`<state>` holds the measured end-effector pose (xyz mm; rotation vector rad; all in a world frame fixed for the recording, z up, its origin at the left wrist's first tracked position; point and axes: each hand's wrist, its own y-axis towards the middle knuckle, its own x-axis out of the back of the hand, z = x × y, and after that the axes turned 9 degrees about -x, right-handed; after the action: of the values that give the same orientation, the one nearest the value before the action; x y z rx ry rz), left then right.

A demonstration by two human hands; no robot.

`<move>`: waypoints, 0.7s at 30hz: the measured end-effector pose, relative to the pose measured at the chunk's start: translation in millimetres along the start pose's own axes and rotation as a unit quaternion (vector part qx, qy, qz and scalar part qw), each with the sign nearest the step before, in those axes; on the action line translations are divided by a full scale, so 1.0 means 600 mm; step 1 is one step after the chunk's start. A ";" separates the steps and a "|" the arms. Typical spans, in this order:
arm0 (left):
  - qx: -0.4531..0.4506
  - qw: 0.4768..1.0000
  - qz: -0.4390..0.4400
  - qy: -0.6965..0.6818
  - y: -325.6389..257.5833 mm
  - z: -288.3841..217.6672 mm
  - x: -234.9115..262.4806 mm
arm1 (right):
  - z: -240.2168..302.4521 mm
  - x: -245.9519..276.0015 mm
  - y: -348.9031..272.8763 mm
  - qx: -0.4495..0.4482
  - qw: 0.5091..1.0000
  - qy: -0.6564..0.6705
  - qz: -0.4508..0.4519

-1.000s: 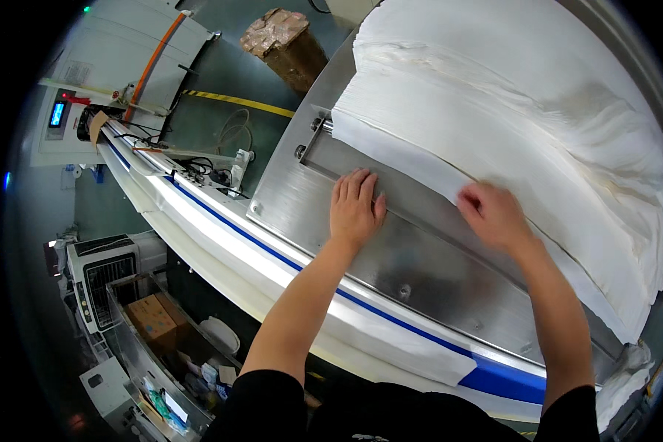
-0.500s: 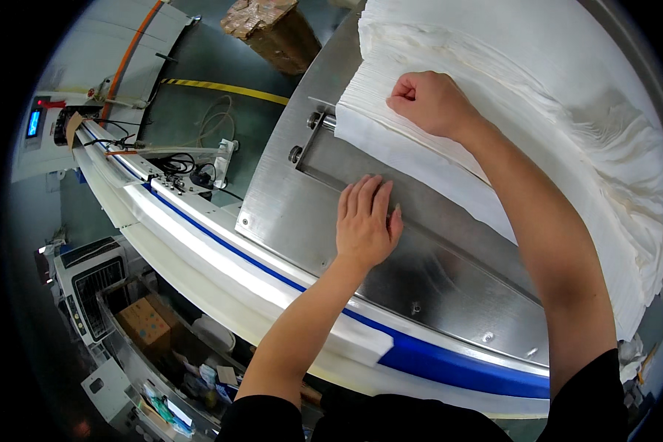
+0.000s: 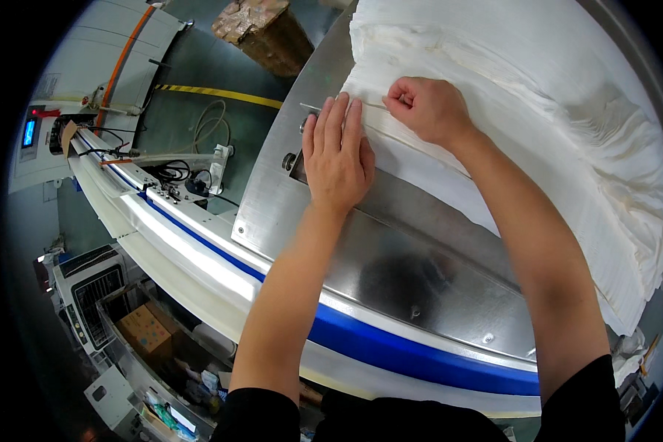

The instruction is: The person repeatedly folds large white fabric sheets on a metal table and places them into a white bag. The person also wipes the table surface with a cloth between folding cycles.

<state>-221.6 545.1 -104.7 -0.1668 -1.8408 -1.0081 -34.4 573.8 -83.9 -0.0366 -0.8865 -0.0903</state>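
A big stack of thin white cloth-like sheets (image 3: 538,132), in many folded layers, lies on a steel table (image 3: 390,272). My left hand (image 3: 337,158) lies flat with its fingers stretched out, the tips at the near left corner of the stack. It partly covers a metal roller bracket (image 3: 295,168) set in the table. Just right of it, my right hand (image 3: 433,110) is closed, its curled fingers and thumb at the front edge of the layers. Whether a layer is pinched in those fingers is hidden. A loose white flap (image 3: 427,180) hangs below the right wrist.
A blue strip (image 3: 390,357) and pale padded edge run along the table's near side. Behind, a taped brown carton (image 3: 265,37) stands on the green floor. At left are a machine with a lit display (image 3: 29,132), black cables (image 3: 171,171) and a bin with a cardboard box (image 3: 146,333).
My left hand has moved up and left from the bare steel onto the stack's corner and roller bracket. The right hand stays closed at the sheets' edge, shifted only slightly.
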 end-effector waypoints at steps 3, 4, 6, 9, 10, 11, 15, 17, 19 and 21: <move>-0.020 0.998 0.046 0.023 0.001 0.013 -0.006 | -0.006 -0.005 0.000 0.018 1.000 0.008 -0.024; -0.022 0.997 0.062 0.029 -0.001 0.015 -0.009 | -0.008 -0.005 0.003 0.027 0.999 0.007 -0.030; -0.022 0.998 0.060 0.029 -0.003 0.015 -0.010 | -0.013 -0.007 0.005 0.041 0.998 0.004 -0.042; -0.022 0.998 0.054 0.027 -0.006 0.016 -0.010 | -0.014 -0.004 0.006 0.044 0.998 -0.011 -0.042; -0.022 0.998 0.052 0.025 -0.007 0.016 -0.009 | -0.012 -0.004 0.005 0.037 0.998 -0.009 -0.039; -0.023 0.998 0.044 0.024 -0.008 0.017 -0.010 | -0.012 -0.004 0.005 0.030 0.999 -0.009 -0.037; -0.013 1.000 0.022 0.013 -0.014 0.019 -0.010 | -0.012 -0.005 0.009 0.031 0.999 -0.005 -0.035; -0.007 1.000 0.022 0.013 -0.018 0.016 -0.005 | -0.012 -0.005 0.008 0.033 0.999 -0.001 -0.034; -0.008 0.999 0.028 0.022 -0.021 0.012 0.005 | -0.011 -0.004 0.007 0.028 0.999 0.008 -0.032; -0.017 0.999 0.024 0.037 -0.026 0.014 0.010 | -0.005 -0.002 0.002 0.017 0.999 0.022 -0.024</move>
<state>-238.8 539.2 -110.2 -0.1900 -1.7454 -0.9997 -32.7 575.1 -87.0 0.0185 -0.8440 -0.1215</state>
